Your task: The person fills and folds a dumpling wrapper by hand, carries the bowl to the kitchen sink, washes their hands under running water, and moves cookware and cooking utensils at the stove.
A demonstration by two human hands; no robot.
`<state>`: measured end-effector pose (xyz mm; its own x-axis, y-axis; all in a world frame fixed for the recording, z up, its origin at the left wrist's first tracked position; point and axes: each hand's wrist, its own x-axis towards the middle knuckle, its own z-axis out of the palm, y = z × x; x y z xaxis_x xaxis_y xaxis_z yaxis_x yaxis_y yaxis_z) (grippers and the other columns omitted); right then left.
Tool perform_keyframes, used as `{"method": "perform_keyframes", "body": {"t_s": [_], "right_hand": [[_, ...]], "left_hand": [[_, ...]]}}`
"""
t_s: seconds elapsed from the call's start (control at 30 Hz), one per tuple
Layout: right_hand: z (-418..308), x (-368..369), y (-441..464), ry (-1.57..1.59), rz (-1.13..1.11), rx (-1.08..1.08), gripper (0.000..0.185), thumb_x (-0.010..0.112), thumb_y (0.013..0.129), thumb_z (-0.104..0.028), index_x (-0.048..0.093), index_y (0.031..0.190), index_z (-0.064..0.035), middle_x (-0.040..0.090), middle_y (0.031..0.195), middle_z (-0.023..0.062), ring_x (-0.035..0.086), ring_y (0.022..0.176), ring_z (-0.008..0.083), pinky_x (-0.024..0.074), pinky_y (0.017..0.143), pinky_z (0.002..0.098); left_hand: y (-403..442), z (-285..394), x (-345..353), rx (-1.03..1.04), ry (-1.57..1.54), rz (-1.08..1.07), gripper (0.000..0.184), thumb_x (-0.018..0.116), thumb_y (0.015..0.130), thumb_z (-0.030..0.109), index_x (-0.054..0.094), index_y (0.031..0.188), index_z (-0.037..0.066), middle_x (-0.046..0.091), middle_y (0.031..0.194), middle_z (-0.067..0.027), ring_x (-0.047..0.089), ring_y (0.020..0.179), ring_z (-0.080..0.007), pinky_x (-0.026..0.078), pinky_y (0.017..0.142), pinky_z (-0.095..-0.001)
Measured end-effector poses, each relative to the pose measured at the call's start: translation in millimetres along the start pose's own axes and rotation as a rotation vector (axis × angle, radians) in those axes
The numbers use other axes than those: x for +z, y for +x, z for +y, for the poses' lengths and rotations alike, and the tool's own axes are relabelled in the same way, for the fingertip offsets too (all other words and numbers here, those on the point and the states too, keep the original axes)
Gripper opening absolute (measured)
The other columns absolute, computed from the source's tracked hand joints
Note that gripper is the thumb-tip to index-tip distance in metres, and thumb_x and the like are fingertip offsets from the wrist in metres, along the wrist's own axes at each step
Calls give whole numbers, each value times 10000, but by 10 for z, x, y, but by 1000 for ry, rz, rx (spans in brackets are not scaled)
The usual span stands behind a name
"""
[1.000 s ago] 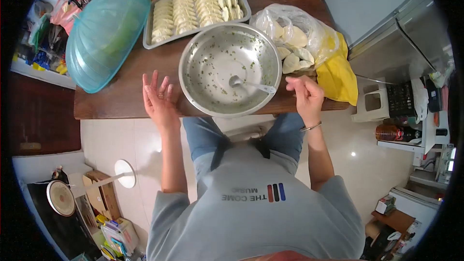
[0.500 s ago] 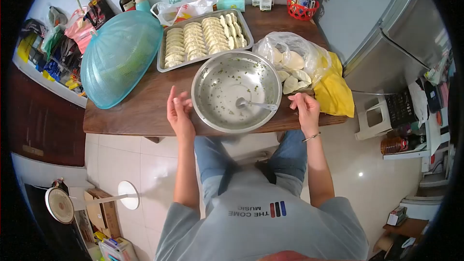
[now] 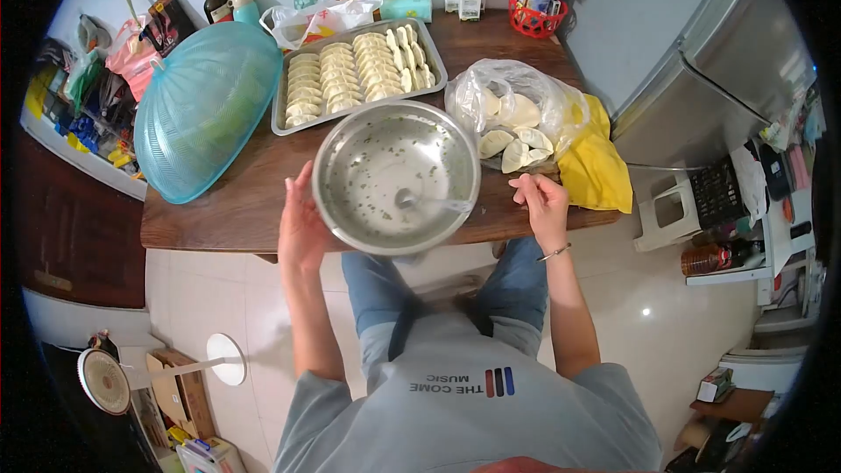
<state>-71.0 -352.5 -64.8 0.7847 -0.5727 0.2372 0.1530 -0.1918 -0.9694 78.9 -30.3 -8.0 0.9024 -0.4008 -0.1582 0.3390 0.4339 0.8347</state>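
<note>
A stainless steel mixing bowl (image 3: 396,241) with green flecks stuck inside is at the front of the wooden table, slightly tilted. A metal spoon (image 3: 405,199) lies in it, handle toward the right rim. My left hand (image 3: 302,223) grips the bowl's left side; some of its fingers are hidden behind the wall. To the right of the bowl, apart from it, my right hand (image 3: 545,208) is closed with thumb and fingertips together; anything between them cannot be made out. Just beyond it, folded dumpling wrappers (image 3: 517,151) lie by a clear plastic bag (image 3: 561,103).
A metal tray (image 3: 282,109) holds rows of dumplings (image 3: 342,74) behind the bowl. A blue mesh food cover (image 3: 206,109) stands at left. A yellow cloth (image 3: 597,162) hangs over the right edge. A red basket (image 3: 536,22) with a plant stands at the back.
The bowl has shifted left and tilted, the spoon moving with it. My left hand has come against the bowl's side. My right hand stays near the wrappers, fingers closed.
</note>
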Motion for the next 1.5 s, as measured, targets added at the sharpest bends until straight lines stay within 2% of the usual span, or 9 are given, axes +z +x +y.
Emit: {"method": "perform_keyframes", "body": {"t_s": [0.13, 0.3, 0.37, 0.6, 0.7, 0.87, 1.07, 1.13, 1.5], "right_hand": [[-41, 11, 3, -19, -8, 22, 199, 574, 921, -151, 687, 864, 2, 596, 648, 3, 515, 603, 33, 382, 546, 172], [-90, 22, 31, -74, -30, 29, 182, 568, 914, -124, 684, 851, 1, 614, 674, 14, 536, 602, 39, 390, 539, 175], [-122, 33, 43, -132, -35, 13, 155, 577, 900, -98, 685, 842, -3, 609, 670, 15, 534, 586, 41, 387, 525, 179], [-188, 97, 58, -184, 11, -14, 128, 598, 876, -78, 688, 810, -16, 578, 631, -2, 486, 545, 30, 331, 489, 173], [-184, 104, 62, -244, 8, -1, 120, 603, 865, -67, 684, 795, -13, 567, 624, -5, 464, 529, 29, 318, 482, 177], [-181, 139, 77, -278, 19, 10, 116, 604, 858, -57, 675, 782, -7, 558, 619, -5, 467, 529, 33, 322, 482, 181], [-196, 149, 90, -317, -40, -9, 220, 537, 910, -103, 641, 778, 39, 537, 628, 23, 508, 562, 73, 381, 512, 200], [-165, 154, 87, -293, 11, -12, 96, 612, 845, -50, 671, 787, -2, 551, 616, 15, 479, 535, 52, 327, 485, 194], [-249, 164, 103, -346, 17, -8, 64, 658, 803, -47, 669, 757, -4, 584, 623, 23, 488, 522, 67, 334, 472, 213]], "left_hand": [[-72, 94, -312, -9, 184, 87, 674, 345, 941, 571, 302, 1425, 105, 539, 1270, -103, 539, 1152, -237, 471, 938, -388], [206, 419, -517, 146, 516, 383, 575, 363, 974, 496, 384, 1394, 104, 599, 1005, -36, 569, 890, -106, 483, 783, -264], [434, 644, -396, 419, 480, 367, 477, 413, 991, 396, 439, 1362, 98, 565, 925, -9, 512, 794, -70, 451, 727, -223], [1746, 781, -351, 896, 515, 349, 388, 529, 962, 216, 488, 1319, 70, 562, 935, -29, 531, 785, -78, 456, 704, -222], [1925, 607, -283, 1236, 868, 548, 353, 575, 915, 96, 528, 1259, 31, 565, 984, -82, 541, 678, -87, 486, 554, -212], [1792, 716, -391, 1223, 1207, 583, 356, 587, 897, 80, 547, 1250, 55, 563, 1029, -97, 551, 654, -73, 472, 528, -219], [1815, 793, -440, 1228, 1058, 593, 368, 590, 904, 101, 535, 1266, 58, 546, 1064, -105, 561, 649, -80, 459, 529, -211], [1832, 802, -467, 1208, 966, 579, 368, 577, 917, 112, 524, 1277, 55, 544, 1055, -106, 566, 648, -88, 463, 554, -215], [1914, 696, -610, 1011, 690, 465, 366, 574, 925, 110, 505, 1270, 10, 575, 1140, -134, 575, 710, -113, 488, 646, -242]]}}
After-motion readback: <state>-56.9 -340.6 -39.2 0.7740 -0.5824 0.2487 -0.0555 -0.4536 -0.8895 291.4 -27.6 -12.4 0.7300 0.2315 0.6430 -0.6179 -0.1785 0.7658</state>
